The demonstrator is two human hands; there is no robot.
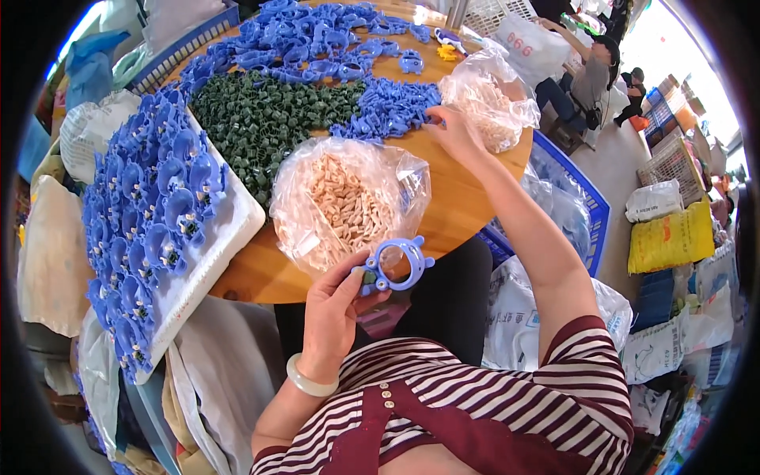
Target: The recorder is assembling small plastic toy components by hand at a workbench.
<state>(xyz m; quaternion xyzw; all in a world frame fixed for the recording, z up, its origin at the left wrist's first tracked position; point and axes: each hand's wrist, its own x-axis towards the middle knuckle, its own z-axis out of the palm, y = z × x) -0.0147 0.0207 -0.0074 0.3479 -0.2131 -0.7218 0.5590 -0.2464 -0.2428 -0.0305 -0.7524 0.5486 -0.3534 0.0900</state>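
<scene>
My left hand (336, 305) is closed around a blue plastic ring-shaped part (402, 264), held above my lap near the table edge. The part has small rounded knobs, and a dark green piece (369, 279) shows at its side by my fingers. My right hand (457, 133) reaches across the table to the right edge of a heap of small blue plastic parts (388, 108). Its fingers are drawn together there; what they pinch is too small to make out. Between my hands lies an open clear bag of small cream-coloured pieces (344, 210).
Dark green pieces (265, 119) and larger blue parts (293, 36) cover the round wooden table (467, 186). A white foam board (229, 237) carrying blue assemblies leans at left. Another clear bag (491, 103) sits at right, above a blue crate (590, 206). Other people (586, 75) sit farther off.
</scene>
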